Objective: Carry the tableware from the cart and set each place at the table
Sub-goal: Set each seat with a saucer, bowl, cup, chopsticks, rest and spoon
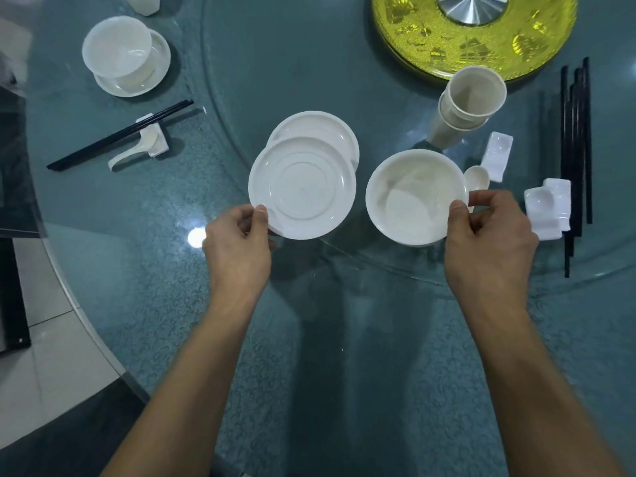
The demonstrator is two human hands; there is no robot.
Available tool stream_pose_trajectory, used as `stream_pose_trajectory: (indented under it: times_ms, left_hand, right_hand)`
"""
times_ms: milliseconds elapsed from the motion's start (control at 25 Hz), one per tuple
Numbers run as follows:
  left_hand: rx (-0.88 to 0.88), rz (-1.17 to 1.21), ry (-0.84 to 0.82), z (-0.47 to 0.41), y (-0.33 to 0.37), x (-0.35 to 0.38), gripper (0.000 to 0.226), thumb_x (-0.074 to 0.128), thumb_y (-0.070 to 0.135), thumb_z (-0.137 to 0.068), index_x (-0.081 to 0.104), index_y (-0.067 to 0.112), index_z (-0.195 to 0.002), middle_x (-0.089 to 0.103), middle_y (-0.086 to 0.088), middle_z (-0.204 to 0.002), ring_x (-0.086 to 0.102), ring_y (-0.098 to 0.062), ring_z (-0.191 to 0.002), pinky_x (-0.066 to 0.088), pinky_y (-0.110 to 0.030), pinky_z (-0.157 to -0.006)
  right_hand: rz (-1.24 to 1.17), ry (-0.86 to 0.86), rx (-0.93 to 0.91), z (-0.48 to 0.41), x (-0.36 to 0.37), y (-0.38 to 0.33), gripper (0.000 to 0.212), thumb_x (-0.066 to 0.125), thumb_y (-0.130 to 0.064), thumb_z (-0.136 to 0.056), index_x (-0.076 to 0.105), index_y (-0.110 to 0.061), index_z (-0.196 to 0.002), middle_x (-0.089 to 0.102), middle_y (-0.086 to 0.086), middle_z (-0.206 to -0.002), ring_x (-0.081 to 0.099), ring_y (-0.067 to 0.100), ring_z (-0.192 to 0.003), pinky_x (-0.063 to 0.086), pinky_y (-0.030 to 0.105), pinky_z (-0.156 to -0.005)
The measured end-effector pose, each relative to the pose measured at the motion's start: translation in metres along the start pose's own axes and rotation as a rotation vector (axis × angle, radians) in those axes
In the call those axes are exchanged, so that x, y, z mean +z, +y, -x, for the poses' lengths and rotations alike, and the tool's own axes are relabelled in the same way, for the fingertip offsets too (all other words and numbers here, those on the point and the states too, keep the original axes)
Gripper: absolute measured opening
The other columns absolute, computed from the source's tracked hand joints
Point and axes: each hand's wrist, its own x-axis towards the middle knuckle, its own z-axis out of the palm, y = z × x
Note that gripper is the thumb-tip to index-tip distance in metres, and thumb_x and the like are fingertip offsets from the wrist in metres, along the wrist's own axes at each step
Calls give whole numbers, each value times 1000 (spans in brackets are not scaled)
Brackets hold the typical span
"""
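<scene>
My left hand pinches the near rim of a white plate, which overlaps a second white plate lying behind it. My right hand pinches the right rim of a white bowl beside the plates. Behind the bowl stand stacked beige cups. A white spoon, two white rests and several black chopsticks lie to the right. All of it sits on the glass turntable.
A set place lies at the far left: a bowl on a plate, chopsticks and a spoon on a rest. A yellow disc with a metal hub marks the table's centre. The table edge curves at the left over tiled floor.
</scene>
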Motion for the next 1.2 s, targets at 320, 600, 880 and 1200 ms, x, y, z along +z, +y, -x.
stream_pose_trajectory:
  times_ms: [320,600,880,1200]
  left_hand:
    - [0,35,-47,18,-13,-16,16,60,26,-100,73,16,-101,74,8,-74,69,-7,-58,59,-30,-67]
    - [23,73,-126,34,-28,-29,13,60,24,-101,72,20,-98,74,6,-70,71,-9,-63,59,-26,-67]
    - [74,73,-178,44,-41,-40,16,58,18,-102,74,16,-100,72,9,-67,68,-3,-62,52,-16,-61]
    - [84,45,-245,56,-57,-54,24,57,18,-101,71,34,-91,75,6,-75,73,-14,-74,62,-36,-74]
  right_hand:
    - [-120,-34,-64,21,10,-16,4,61,-29,-99,58,-27,-99,64,-9,-72,62,3,-71,39,3,-61]
    - [-193,-199,-96,56,34,-21,3,63,-27,-98,61,-25,-99,62,-7,-63,57,6,-59,39,10,-59]
    - [-160,-304,-92,82,44,-17,2,62,-29,-99,60,-28,-99,67,-5,-69,62,7,-65,43,13,-57]
    - [-50,-258,-119,100,41,-2,20,48,-40,-103,63,-26,-105,64,-13,-93,58,-1,-85,41,19,-70]
